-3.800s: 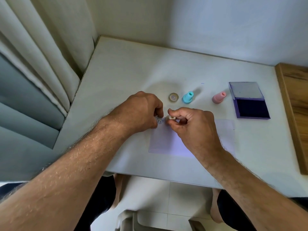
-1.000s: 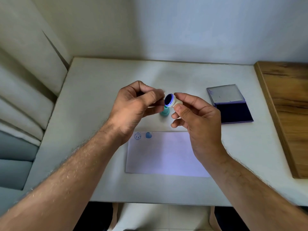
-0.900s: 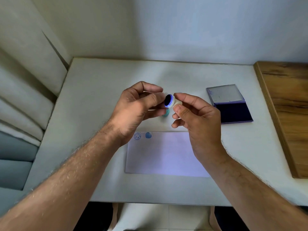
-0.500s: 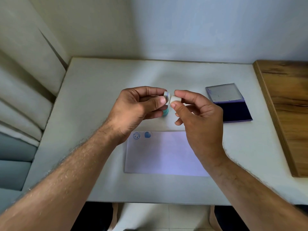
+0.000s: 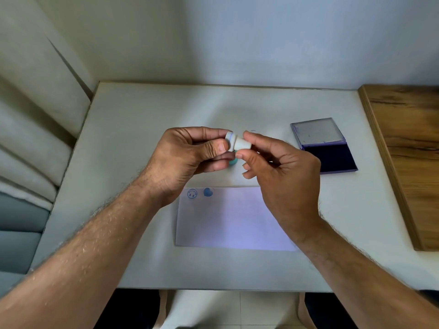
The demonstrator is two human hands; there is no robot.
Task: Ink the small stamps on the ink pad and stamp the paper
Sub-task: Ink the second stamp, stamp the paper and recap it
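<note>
Hands above table: left hand pinches cap; right hand pinches white stamp.

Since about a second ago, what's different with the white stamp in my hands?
The left hand has brought the cap onto the white stamp, which the right hand turned sideways, so its inked face is now hidden. The paper with its two prints and the open ink pad are unchanged.
</note>
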